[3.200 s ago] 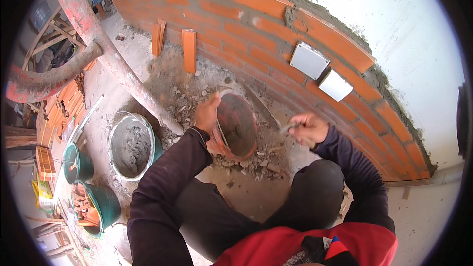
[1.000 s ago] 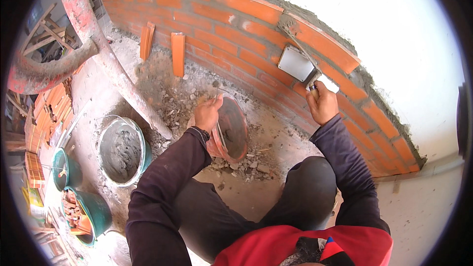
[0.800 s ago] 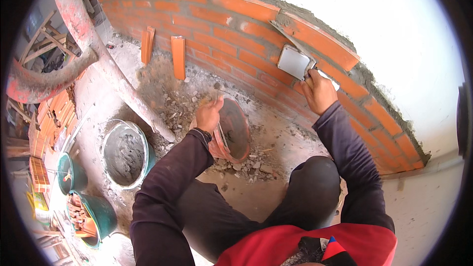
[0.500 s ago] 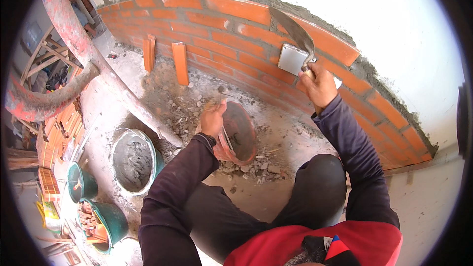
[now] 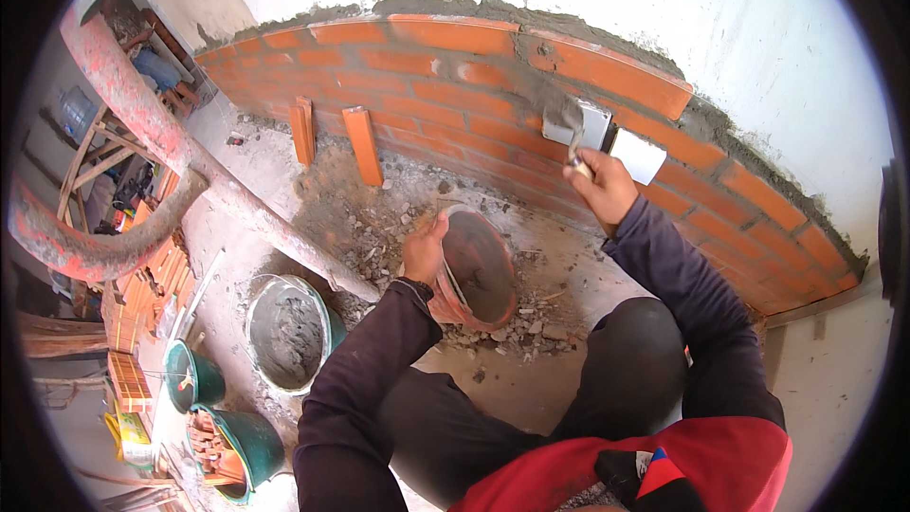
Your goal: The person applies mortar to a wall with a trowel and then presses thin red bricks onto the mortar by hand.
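My right hand point(image 5: 607, 188) is closed around the handle of a trowel point(image 5: 566, 114). Its mortar-smeared blade, slightly blurred, lies across the upper courses of an orange brick wall point(image 5: 417, 64), beside a pale box point(image 5: 593, 125) set in the brickwork. A second white box point(image 5: 638, 156) sits just beyond my knuckles. Lower down, my left hand point(image 5: 424, 248) grips the rim of an orange bucket point(image 5: 510, 296). The bucket is tilted, and grey mortar coats its inside. My fingers partly cover its left edge.
Two upright bricks point(image 5: 364, 147) lean near the wall's foot. Rubble point(image 5: 545, 327) surrounds the bucket. To the left stand a mortar-filled bucket point(image 5: 332, 327), a green bucket point(image 5: 210, 381) and another holding brick pieces point(image 5: 270, 450). A red-and-white curved pole point(image 5: 256, 199) crosses the left side.
The trowel blade has come down from the top brick course toward the pale box, and my right hand has lowered with it. My left hand keeps its hold on the bucket. The view has shifted.
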`<state>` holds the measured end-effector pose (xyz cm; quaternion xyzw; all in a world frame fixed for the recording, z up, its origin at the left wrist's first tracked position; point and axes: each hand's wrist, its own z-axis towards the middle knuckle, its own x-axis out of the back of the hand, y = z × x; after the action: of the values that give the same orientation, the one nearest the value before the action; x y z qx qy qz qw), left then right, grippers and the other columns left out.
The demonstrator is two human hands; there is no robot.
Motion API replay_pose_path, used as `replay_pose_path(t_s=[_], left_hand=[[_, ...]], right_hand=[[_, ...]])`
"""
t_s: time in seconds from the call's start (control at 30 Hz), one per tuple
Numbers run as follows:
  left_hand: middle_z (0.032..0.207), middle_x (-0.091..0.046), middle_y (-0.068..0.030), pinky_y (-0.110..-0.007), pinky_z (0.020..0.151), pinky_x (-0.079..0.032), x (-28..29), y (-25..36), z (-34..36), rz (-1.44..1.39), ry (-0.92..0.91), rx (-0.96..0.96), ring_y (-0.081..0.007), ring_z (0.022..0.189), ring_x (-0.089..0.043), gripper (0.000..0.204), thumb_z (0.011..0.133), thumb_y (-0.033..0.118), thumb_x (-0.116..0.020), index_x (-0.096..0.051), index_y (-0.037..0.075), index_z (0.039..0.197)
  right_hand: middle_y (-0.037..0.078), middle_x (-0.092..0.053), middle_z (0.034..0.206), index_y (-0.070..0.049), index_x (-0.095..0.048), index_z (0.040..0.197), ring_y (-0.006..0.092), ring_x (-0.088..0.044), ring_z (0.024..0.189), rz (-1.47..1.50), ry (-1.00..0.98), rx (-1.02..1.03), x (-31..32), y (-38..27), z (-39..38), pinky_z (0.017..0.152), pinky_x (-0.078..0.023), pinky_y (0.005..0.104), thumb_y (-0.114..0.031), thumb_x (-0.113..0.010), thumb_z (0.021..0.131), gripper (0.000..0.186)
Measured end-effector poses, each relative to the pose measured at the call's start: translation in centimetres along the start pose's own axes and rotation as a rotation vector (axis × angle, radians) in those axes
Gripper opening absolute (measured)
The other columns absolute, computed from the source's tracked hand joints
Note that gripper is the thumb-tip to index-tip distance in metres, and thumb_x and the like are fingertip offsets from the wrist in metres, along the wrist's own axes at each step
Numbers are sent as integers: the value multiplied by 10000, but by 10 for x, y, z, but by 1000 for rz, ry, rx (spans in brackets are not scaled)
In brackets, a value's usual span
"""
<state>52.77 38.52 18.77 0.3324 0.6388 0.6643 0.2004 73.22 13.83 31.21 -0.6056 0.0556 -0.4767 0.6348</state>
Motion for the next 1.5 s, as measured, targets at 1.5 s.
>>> replay_pose_path(t_s=[1.5], left_hand=[[1028,-687,-111,-292,814,-496,44,-2,-13,-413,-96,122,-164,874,-640,476,1000,357,-543,-663,-96,1079]], right_hand=[[-9,-504,646,-61,-621,940,104,-464,545,180,-1021,-637,-45,86,-78,483,-398,306,-399,-499,997,364]])
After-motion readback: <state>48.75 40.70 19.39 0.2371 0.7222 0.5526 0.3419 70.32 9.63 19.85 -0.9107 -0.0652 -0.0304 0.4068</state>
